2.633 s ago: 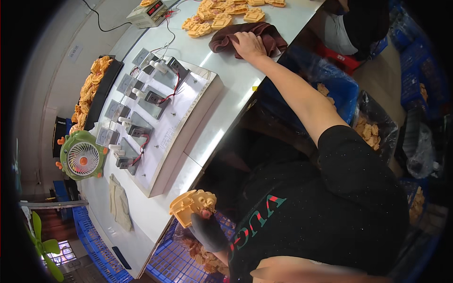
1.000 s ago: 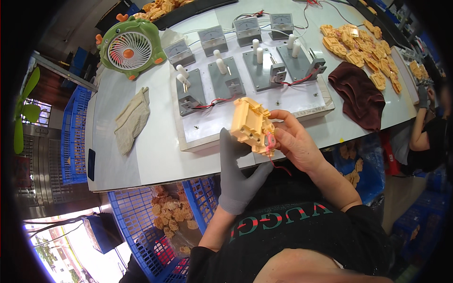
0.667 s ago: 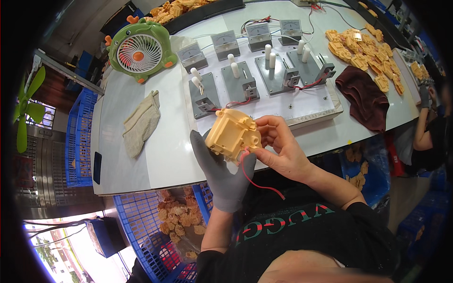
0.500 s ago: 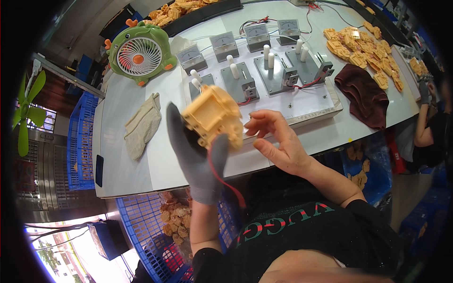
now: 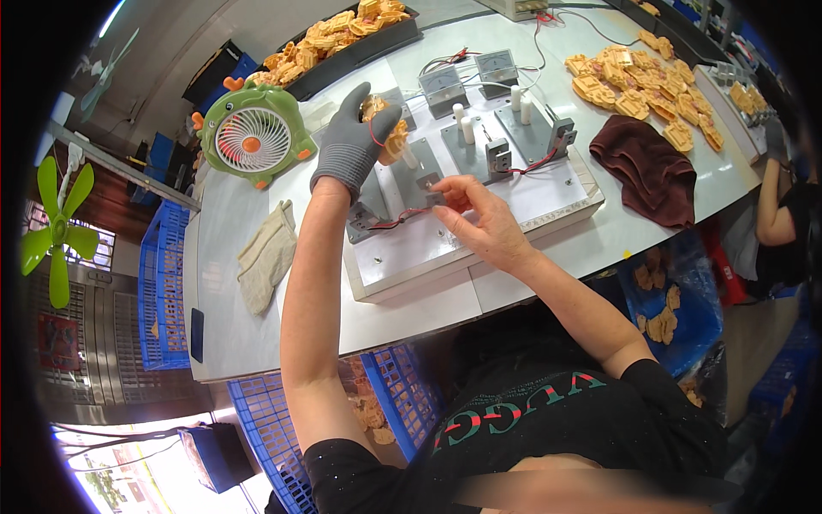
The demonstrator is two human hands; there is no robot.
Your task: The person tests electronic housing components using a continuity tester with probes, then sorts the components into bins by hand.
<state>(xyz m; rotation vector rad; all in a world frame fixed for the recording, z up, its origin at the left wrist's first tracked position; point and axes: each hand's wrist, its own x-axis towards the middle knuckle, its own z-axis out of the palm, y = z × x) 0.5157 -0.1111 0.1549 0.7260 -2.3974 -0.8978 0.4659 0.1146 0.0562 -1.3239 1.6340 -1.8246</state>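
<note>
My left hand [image 5: 353, 137], in a grey glove, is closed around an orange plastic part [image 5: 387, 130] with a red wire and holds it over the far left end of the white test fixture [image 5: 462, 231]. My bare right hand [image 5: 479, 218] rests on the fixture's grey plate, fingertips pinching a small metal clip [image 5: 435, 197] joined to a red wire. White pegs [image 5: 467, 128] and grey blocks stand on the fixture just beyond my fingers.
A green desk fan [image 5: 253, 135] stands far left, a cloth glove [image 5: 265, 253] lies near it. A dark red rag [image 5: 651, 167] and piles of orange parts [image 5: 634, 86] lie right. A black tray of parts [image 5: 342, 34] sits behind. Blue crates [image 5: 402, 403] stand under the table. Another person's arm [image 5: 775, 206] shows at right.
My left hand has carried the orange part from near my chest up and away to the fixture's far end. My right hand let go of the part and reached to the clip.
</note>
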